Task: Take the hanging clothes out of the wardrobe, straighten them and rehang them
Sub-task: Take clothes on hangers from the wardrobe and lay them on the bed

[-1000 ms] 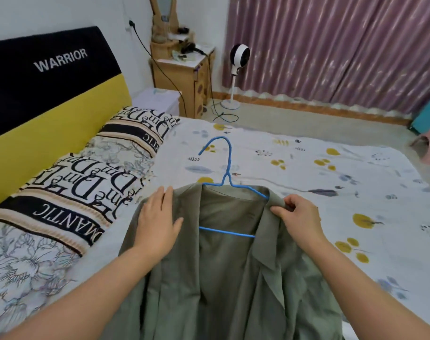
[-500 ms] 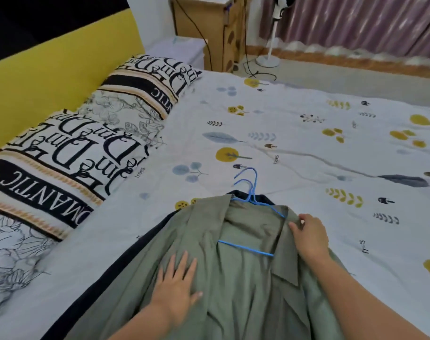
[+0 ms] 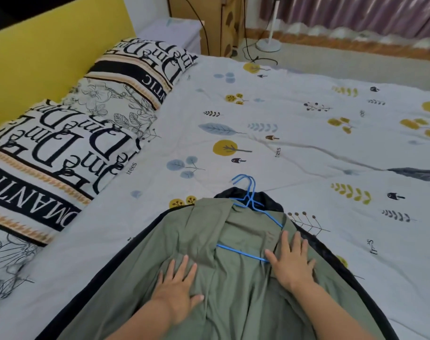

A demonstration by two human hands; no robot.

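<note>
On the bed, at the bottom of the view, both hands lie flat on a green shirt [image 3: 233, 290]. Neither grip holds anything: the left hand [image 3: 178, 288] has its fingers spread straight and presses the cloth just left of the shirt's middle, and the right hand [image 3: 291, 260] has its fingers spread straight too, resting on the right side of the shirt's chest, its thumb touching the bottom bar of a blue hanger [image 3: 248, 252]. The shirt lies face up, still on that hanger, collar pointing away from the person, with wrinkles across the front. Under it lies a black garment [image 3: 267, 200], which shows as a dark edge along both sides and above the collar. Two blue wire hooks [image 3: 245, 184] stick out side by side past the collars onto the bed sheet [image 3: 307, 148], which is pale with yellow trees and blue leaves. Left of the clothes lie pillows [image 3: 49, 153] printed with large black letters, against a yellow headboard [image 3: 49, 52]. Beyond the bed stand a wooden cabinet [image 3: 223, 25], a white fan stand [image 3: 269, 46] and mauve curtains [image 3: 356, 13].
</note>
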